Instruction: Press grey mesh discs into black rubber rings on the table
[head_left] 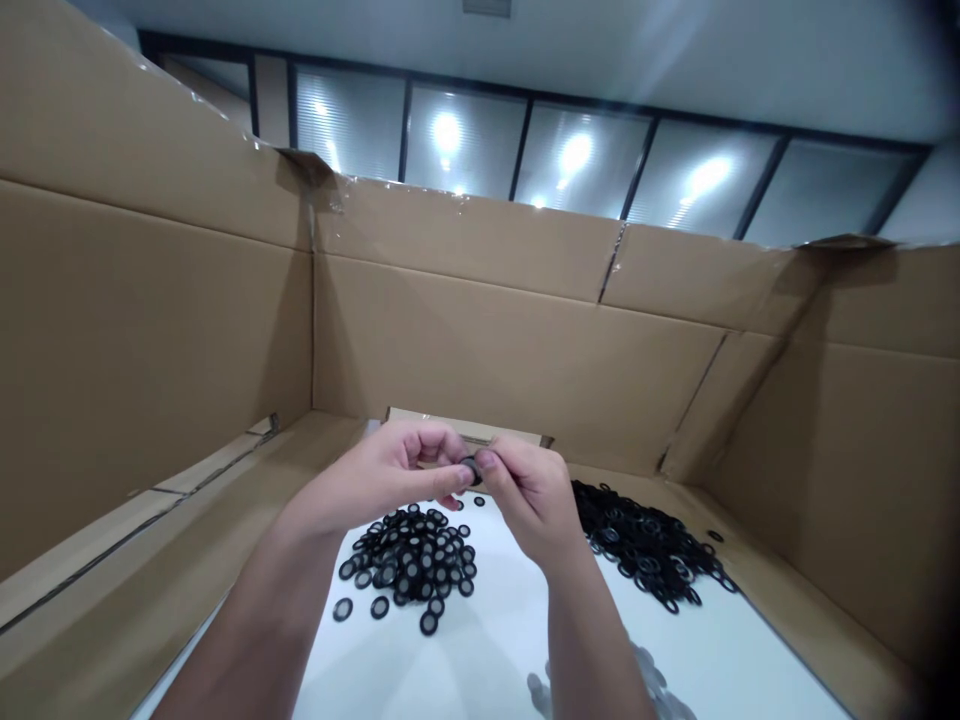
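Observation:
A small black ring point(472, 468) is pinched between my two hands, above the white board point(495, 620). My left hand point(412, 465) grips its left side between thumb and fingers. Closed at the ring's right side is my right hand point(534, 492), its thumb and bent forefinger pressed on the edge. Fingers hide much of the ring, so I cannot tell whether a disc sits in it. Below my left hand lies a pile of black rings with grey centres point(416, 555). Open black rings point(641, 545) form a heap right of my right hand.
Thin translucent discs point(652, 680) lie near the front, partly behind my right forearm. Tall cardboard walls point(480, 320) enclose the board at the left, back and right. A cardboard piece point(420, 418) stands behind my hands. One loose ring point(715, 536) lies by the right wall.

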